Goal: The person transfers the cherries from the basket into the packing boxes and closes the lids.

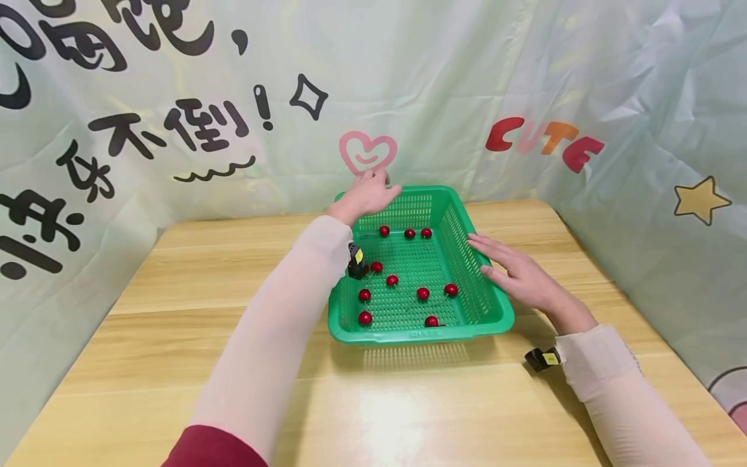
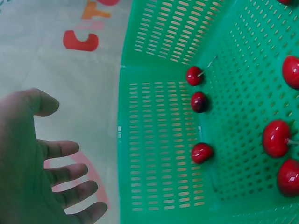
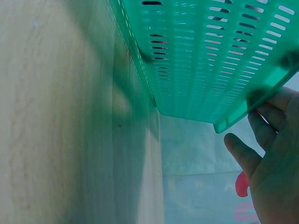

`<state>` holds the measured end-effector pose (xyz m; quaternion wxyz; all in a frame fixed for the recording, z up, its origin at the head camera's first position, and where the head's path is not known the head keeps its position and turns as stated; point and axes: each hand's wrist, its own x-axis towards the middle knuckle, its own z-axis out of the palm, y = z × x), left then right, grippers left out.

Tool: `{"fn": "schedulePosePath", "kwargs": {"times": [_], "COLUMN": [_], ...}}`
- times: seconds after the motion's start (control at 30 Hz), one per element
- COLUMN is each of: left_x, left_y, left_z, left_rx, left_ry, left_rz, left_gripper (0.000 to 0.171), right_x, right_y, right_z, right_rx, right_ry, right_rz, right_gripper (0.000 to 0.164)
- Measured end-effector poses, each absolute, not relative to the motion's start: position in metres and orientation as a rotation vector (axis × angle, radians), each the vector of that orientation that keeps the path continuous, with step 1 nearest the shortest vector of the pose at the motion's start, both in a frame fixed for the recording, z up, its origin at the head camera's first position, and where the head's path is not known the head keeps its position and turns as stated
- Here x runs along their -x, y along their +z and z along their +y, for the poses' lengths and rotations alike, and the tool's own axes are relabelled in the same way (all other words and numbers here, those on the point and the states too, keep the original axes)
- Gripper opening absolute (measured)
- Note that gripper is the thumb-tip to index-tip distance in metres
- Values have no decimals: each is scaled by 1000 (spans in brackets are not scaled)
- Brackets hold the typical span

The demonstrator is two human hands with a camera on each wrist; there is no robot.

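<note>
A green plastic basket (image 1: 420, 334) with slotted walls stands on the wooden table. Several red cherries (image 1: 392, 280), some with visible stems, lie scattered over its perforated floor. Over the basket's far left corner is my left hand (image 1: 369, 193); the left wrist view shows its fingers spread, loosely bent and apart from the rim, holding nothing. My right hand (image 1: 522, 275) touches the right rim with extended fingers, while its thumb (image 3: 240, 151) stays apart from the rim in the right wrist view. My left forearm covers part of the basket's left wall.
Wooden tabletop (image 1: 233, 285) extends around the basket. Behind it hangs a pale printed cloth (image 1: 438, 97) with lettering and a pink heart, close to the table's far edge. A small black camera (image 1: 541, 359) sits at my right wrist.
</note>
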<state>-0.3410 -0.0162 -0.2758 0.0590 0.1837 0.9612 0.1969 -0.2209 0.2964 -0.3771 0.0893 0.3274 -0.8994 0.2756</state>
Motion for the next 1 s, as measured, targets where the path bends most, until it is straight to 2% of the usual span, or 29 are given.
{"fn": "schedulePosePath", "kwargs": {"times": [0.5, 1.0], "left_x": [354, 361], "left_y": [-312, -336], "left_z": [3, 7], "left_rx": [-347, -502], "left_ry": [460, 206], "left_rz": [2931, 2908], "left_gripper": [70, 61], "right_x": [220, 224], "right_y": [-377, -377], "right_z": [297, 296], "right_rx": [-969, -971], "right_ry": [851, 856], "right_rz": [-2671, -2664], "right_gripper": [53, 54]}}
